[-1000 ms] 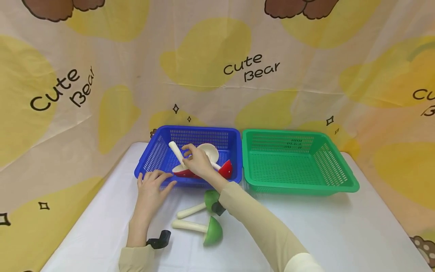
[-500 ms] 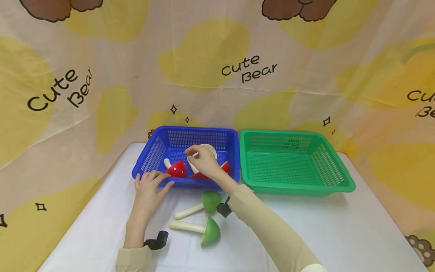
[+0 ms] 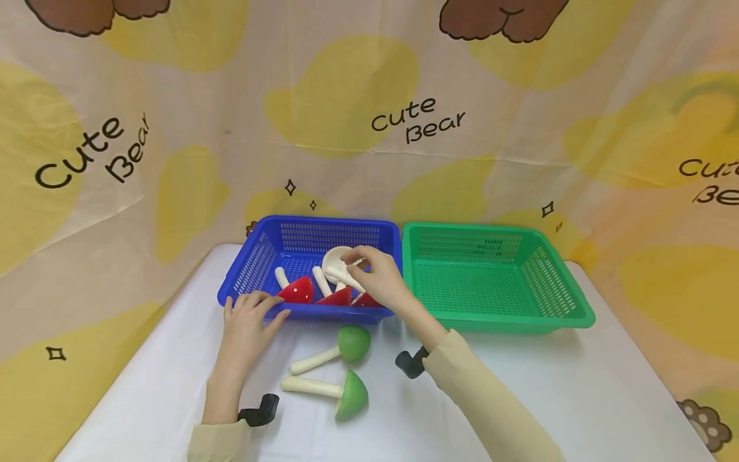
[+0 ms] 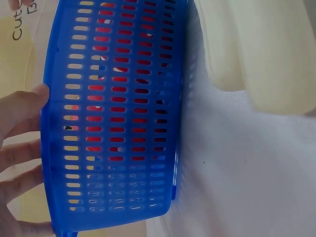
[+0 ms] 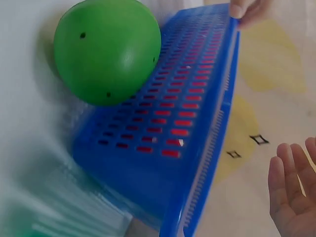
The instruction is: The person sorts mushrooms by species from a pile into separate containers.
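Right hand (image 3: pixel 378 276) is held, fingers bent, over red mushrooms (image 3: pixel 297 290) in the blue basket (image 3: pixel 254 263), mid-frame; whether one is gripped cannot be told. The rim is pinched by the left hand (image 3: pixel 245 327). Green mushrooms (image 3: pixel 354 343) are seen lower centre.

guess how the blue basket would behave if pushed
The basket would probably slide rather than tip, being wide and low. It is likely light for its size, given its slotted walls, though the red mushrooms inside add weight. Those may shift or roll, given their rounded caps.
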The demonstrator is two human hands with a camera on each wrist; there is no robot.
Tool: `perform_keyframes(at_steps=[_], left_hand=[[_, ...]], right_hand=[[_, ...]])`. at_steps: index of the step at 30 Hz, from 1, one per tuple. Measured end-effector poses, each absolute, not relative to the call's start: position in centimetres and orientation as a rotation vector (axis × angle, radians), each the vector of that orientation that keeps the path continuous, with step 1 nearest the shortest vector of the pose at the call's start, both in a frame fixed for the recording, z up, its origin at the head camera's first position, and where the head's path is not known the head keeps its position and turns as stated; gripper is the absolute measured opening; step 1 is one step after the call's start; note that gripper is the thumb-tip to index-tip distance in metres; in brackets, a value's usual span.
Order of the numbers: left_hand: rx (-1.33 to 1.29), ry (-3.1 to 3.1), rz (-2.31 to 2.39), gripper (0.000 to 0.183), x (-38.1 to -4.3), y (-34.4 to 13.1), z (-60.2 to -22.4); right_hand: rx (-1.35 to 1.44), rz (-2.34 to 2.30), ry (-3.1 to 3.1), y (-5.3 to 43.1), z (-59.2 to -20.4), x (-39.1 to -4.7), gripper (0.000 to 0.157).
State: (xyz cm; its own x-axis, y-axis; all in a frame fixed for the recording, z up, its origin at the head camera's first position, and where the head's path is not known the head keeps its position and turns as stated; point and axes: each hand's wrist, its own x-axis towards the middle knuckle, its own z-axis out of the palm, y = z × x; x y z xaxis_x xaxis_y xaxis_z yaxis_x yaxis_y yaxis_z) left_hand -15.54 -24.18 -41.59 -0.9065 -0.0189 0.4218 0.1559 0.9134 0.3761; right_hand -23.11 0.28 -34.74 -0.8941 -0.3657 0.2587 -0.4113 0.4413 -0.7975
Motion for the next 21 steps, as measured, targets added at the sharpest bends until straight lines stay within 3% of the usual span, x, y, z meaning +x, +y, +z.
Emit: perform_keyframes(at_steps=[21], left_hand=[[-0.146, -2.563, -0.521, 0.028, -15.3, -23.9, -41.3]], right_hand=[[0.630, 1.463, -2.482, 9.6, -35.4, -18.5, 0.021]])
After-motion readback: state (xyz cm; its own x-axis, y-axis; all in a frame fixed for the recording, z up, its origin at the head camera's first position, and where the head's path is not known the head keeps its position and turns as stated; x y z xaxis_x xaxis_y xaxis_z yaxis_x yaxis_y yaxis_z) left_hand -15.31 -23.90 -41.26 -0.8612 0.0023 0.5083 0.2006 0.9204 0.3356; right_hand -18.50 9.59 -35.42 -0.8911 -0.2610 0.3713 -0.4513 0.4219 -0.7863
